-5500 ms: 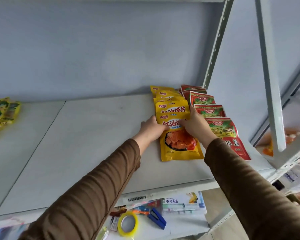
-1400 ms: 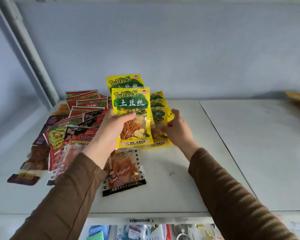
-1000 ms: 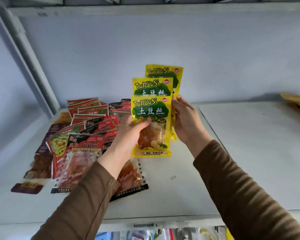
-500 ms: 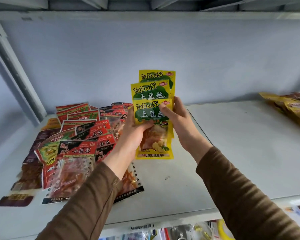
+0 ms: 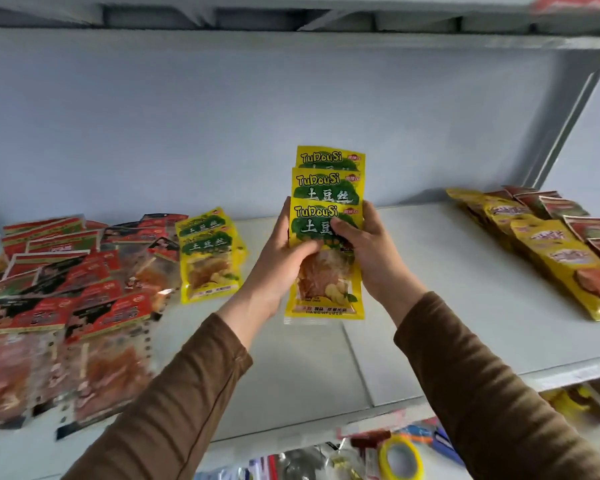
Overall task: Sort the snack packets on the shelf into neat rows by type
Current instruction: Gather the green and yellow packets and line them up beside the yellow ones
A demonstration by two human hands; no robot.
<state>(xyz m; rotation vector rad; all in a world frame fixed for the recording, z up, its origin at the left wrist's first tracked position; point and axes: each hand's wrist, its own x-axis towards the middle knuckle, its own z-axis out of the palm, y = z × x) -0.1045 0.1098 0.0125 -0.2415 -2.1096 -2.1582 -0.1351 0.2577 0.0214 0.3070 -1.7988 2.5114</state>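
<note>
We hold three yellow packets (image 5: 327, 188), fanned upright above the shelf (image 5: 430, 306): left hand (image 5: 284, 261) and right hand (image 5: 368, 251) both curled round them. More yellow packets (image 5: 208, 254) lie beside a red pile (image 5: 84, 289).

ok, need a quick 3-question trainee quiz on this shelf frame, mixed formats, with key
1. True or false: both hands grip the fanned yellow packets.
2. How many packets show in that fan? A) one B) three C) six
3. Fill in: more packets of the same kind lie on the shelf to the ___ of the left hand.

Key: 1 true, the right hand grips too. 2 B. 3 left.
</note>
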